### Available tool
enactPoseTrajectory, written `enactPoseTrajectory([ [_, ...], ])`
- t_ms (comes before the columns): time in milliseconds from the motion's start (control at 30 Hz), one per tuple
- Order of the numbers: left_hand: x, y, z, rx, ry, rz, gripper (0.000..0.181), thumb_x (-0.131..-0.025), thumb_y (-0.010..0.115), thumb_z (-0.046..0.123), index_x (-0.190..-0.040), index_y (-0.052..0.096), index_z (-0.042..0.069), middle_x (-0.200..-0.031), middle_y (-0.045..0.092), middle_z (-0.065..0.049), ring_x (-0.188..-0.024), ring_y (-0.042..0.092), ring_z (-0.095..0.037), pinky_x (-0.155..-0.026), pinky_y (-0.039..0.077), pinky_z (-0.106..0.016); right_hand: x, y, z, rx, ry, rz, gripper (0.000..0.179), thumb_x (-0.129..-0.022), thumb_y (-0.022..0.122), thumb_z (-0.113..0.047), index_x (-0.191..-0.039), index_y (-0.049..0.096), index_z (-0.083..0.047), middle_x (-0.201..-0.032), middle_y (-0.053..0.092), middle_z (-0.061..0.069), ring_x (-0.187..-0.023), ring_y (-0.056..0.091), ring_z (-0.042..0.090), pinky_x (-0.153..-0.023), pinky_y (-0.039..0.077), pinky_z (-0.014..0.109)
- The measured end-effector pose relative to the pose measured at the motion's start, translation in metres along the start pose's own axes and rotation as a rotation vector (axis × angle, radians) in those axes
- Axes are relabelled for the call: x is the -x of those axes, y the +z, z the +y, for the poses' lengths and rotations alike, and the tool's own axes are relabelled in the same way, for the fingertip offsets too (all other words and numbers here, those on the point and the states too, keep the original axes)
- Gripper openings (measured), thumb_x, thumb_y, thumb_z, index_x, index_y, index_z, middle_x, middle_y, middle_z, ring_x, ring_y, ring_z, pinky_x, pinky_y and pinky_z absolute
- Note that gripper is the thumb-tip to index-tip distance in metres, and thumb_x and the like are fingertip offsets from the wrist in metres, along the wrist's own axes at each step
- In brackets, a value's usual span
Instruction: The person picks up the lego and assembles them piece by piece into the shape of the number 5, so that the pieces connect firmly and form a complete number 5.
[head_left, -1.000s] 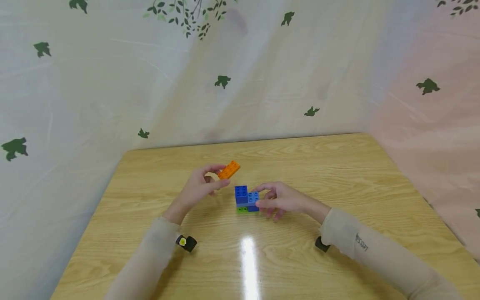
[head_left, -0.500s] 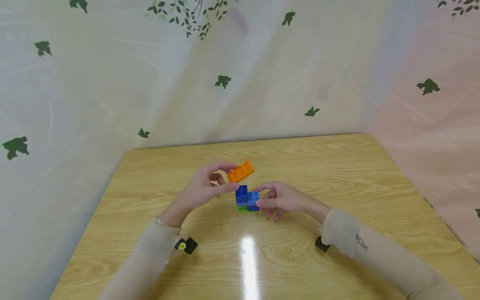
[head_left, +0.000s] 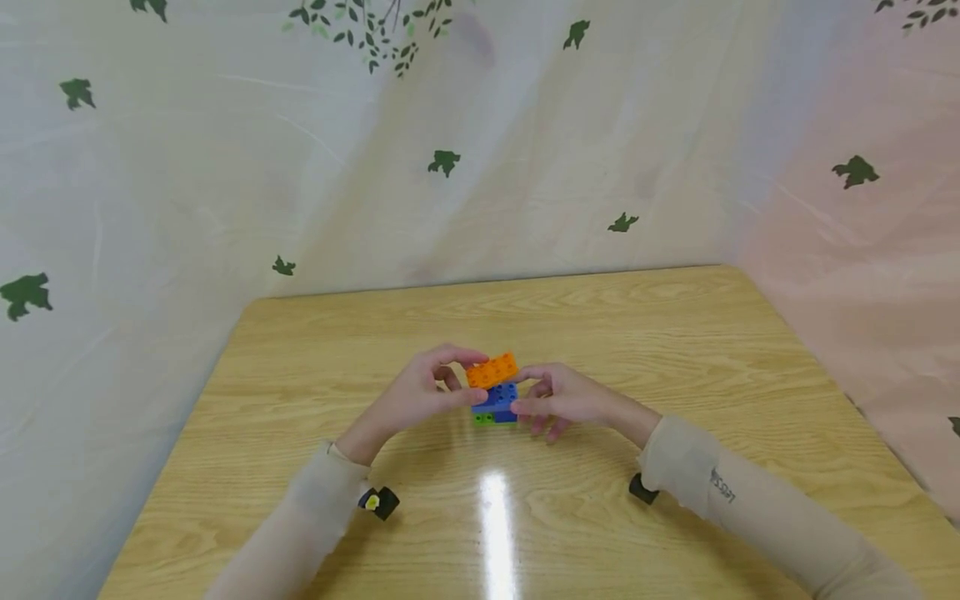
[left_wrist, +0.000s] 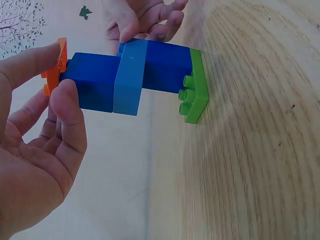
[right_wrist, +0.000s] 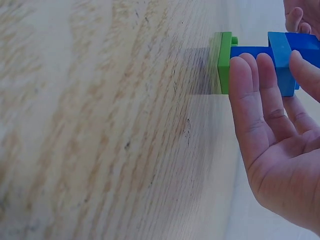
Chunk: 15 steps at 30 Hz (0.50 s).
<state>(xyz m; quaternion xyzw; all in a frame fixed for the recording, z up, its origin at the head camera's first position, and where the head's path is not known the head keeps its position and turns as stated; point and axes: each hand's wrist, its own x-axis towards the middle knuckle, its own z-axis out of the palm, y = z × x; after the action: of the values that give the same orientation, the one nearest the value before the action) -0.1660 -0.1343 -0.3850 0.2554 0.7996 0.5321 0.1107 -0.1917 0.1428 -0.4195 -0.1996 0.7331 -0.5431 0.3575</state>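
My left hand (head_left: 420,387) pinches an orange building brick (head_left: 492,371) by one end between thumb and fingers. The brick sits slightly tilted at the top of a small stack, right over the upper dark blue brick (left_wrist: 95,82). Below that come a light blue brick (left_wrist: 131,77), another dark blue brick (left_wrist: 167,67) and a flat green base brick (left_wrist: 199,95) on the table. From the right side, my right hand (head_left: 566,396) steadies the stack, thumb and index finger gripping the light blue brick; its other fingers extend beside the lower bricks.
The stack stands near the middle of a wood-grain table (head_left: 637,333). A pale curtain (head_left: 525,167) printed with leaves and birds hangs behind and beside it. Black wrist devices show below both sleeves.
My left hand has carried the orange brick rightward, then down onto the top of the stack, now covering much of the upper dark blue brick in the head view. The right hand keeps its place.
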Motion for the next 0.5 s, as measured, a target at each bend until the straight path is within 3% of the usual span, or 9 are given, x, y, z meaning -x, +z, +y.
enactPoseTrajectory([
  [167, -0.0013, 0.0002, -0.0012, -0.035, 0.026, -0.011, 0.042, -0.089, 0.080, 0.018, -0.129, 0.069, 0.015, -0.124, 0.063, 0.001, -0.075, 0.062, -0.023, -0.059, 0.053, -0.028, 0.0005, -0.0008, 0.0001, -0.016, 0.001, -0.014, 0.050, -0.098, 0.071, -0.029, -0.142, 0.053, -0.013, -0.104, 0.070, 0.026, -0.082, 0.070, 0.041, -0.063, 0.062, 0.045],
  [500, -0.0031, -0.0028, -0.0045, -0.017, 0.022, -0.034, 0.042, -0.090, 0.079, 0.016, -0.131, 0.068, 0.010, -0.125, 0.063, -0.001, -0.082, 0.066, -0.023, -0.068, 0.058, -0.033, 0.0010, -0.0001, -0.0005, -0.015, 0.011, -0.009, 0.050, -0.098, 0.071, -0.030, -0.139, 0.052, -0.010, -0.104, 0.070, 0.025, -0.083, 0.070, 0.040, -0.062, 0.062, 0.042],
])
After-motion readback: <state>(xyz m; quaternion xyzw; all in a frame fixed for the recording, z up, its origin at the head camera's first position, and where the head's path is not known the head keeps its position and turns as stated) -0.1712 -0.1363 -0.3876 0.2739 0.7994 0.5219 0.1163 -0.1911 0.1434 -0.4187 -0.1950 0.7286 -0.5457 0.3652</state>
